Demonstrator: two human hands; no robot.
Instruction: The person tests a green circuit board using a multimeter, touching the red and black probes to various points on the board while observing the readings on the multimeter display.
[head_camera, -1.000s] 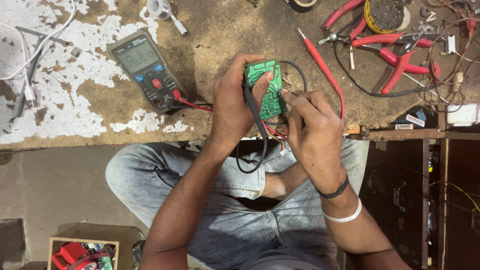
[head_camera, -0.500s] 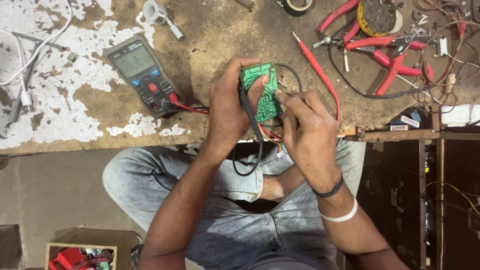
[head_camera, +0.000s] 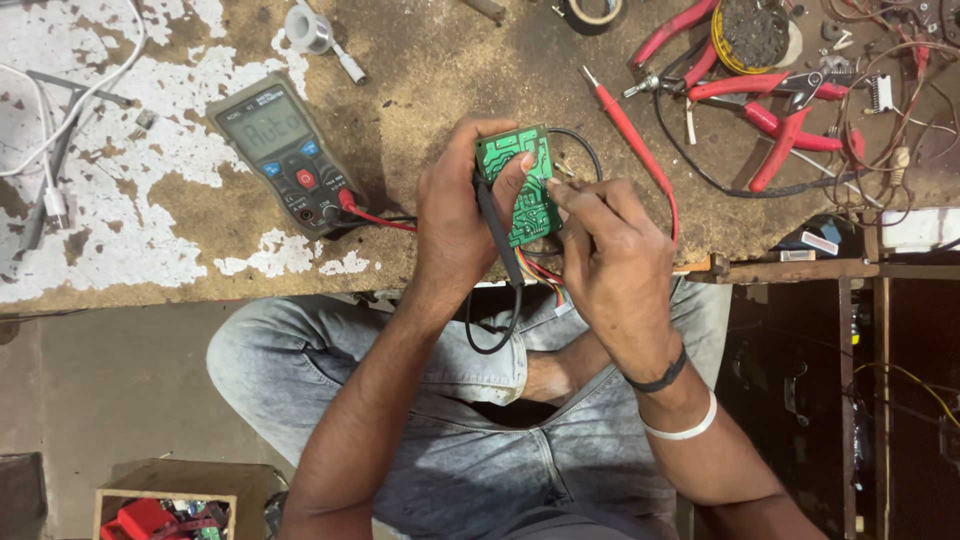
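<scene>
green circuit board (head_camera: 520, 185) sits upright in the left hand (head_camera: 462, 215), whose fingers wrap its edge along with a black probe (head_camera: 497, 228). right hand (head_camera: 610, 260) pinches its fingertips against the board's right edge. coloured wires (head_camera: 543, 275) hang below. on the worn bench (head_camera: 420, 70) lie a multimeter (head_camera: 285, 160), red probe (head_camera: 625, 135) and red pliers (head_camera: 775, 110).

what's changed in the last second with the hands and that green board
Very little. The left hand still grips the green circuit board and black probe; the right hand stays fingertips on the board's edge. Multimeter and red probe lie unmoved.
</scene>
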